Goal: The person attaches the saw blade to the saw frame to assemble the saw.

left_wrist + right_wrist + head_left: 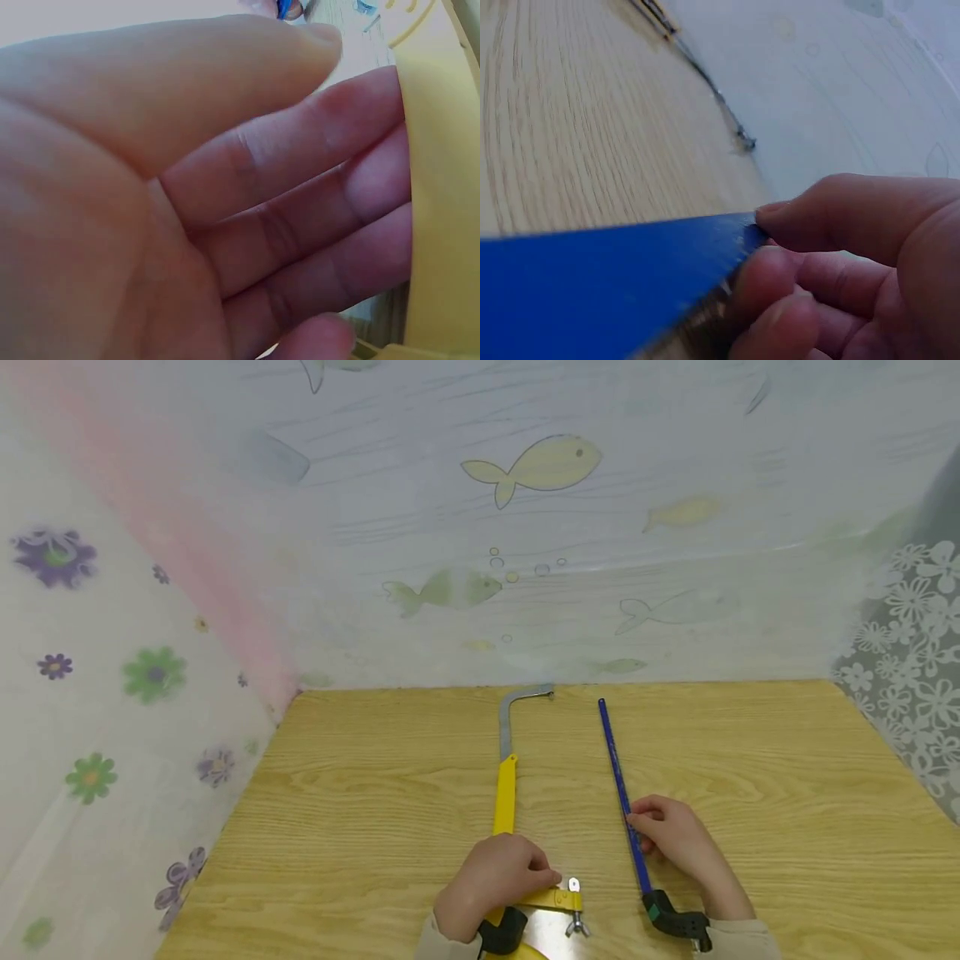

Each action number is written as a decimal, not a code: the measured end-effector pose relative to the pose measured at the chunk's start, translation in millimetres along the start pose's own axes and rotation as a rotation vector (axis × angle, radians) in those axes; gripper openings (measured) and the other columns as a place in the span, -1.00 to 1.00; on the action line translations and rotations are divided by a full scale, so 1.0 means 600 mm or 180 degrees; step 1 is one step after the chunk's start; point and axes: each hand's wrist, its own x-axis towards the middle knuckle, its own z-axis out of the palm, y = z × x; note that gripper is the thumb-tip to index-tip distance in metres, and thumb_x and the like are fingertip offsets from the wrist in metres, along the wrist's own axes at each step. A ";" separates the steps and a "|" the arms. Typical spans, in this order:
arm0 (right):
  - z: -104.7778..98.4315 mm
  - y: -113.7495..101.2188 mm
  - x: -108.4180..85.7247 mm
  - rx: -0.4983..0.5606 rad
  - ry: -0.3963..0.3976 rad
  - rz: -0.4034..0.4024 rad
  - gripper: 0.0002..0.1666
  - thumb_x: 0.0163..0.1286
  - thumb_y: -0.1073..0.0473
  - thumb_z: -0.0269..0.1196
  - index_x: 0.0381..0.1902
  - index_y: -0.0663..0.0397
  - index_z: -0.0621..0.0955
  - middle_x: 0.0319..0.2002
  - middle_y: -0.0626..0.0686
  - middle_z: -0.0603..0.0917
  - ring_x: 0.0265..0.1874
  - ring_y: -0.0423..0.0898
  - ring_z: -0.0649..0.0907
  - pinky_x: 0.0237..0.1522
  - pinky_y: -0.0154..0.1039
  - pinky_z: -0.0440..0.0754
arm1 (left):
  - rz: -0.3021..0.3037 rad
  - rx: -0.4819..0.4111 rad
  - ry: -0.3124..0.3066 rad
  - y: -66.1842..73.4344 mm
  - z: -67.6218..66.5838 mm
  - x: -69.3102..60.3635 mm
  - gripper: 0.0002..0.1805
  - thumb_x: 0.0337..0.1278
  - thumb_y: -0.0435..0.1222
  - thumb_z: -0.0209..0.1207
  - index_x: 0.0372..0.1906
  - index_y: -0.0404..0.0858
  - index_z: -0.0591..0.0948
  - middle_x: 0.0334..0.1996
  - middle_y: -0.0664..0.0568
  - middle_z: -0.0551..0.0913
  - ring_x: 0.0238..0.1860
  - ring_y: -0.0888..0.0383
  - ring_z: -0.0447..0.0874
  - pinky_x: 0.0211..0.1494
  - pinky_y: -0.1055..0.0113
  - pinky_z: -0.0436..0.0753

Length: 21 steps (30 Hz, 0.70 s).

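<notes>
From the head view, I see a yellow hacksaw frame (506,795) lying lengthwise on the wood-grained table (360,827), its bent grey end near the fish-patterned wall (420,518). My left hand (497,872) lies over its lower part, just beside the short arm that carries a wing nut (577,927). To the right, apart from the frame, my right hand (671,835) pinches the blue blade (615,756) partway along, its far end pointing toward the wall. In the left wrist view, my fingers (292,142) bend slightly, their tips meeting the yellow bar, while my thumb stays clear of it; whether they grip it, I cannot tell. In the right wrist view, my thumb and forefinger pinch the blade's edge, with the frame's grey end blurred beyond.
</notes>
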 end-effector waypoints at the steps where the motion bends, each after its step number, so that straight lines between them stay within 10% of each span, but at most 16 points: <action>1: 0.002 -0.001 0.000 0.0043 0.0003 -0.0021 -0.67 0.26 0.19 0.11 -0.09 0.32 0.48 -0.56 0.06 0.53 -0.62 -0.08 0.51 -0.61 -0.22 0.47 | -0.0011 -0.0006 -0.0007 0.000 0.000 0.000 -0.79 0.00 -0.04 0.17 -0.61 0.01 0.65 -0.74 0.36 0.43 -0.69 0.36 0.31 -0.60 0.45 0.29; 21: 0.075 -0.016 0.017 0.0622 0.0111 -0.0088 -0.67 0.28 0.18 0.12 -0.05 0.27 0.48 -0.65 0.08 0.52 -0.75 -0.10 0.47 -0.67 -0.26 0.46 | 0.0023 -0.0018 -0.0078 -0.004 0.002 0.002 -0.89 -0.06 -0.10 0.22 -0.59 0.09 0.64 -0.68 0.44 0.46 -0.63 0.43 0.35 -0.52 0.47 0.35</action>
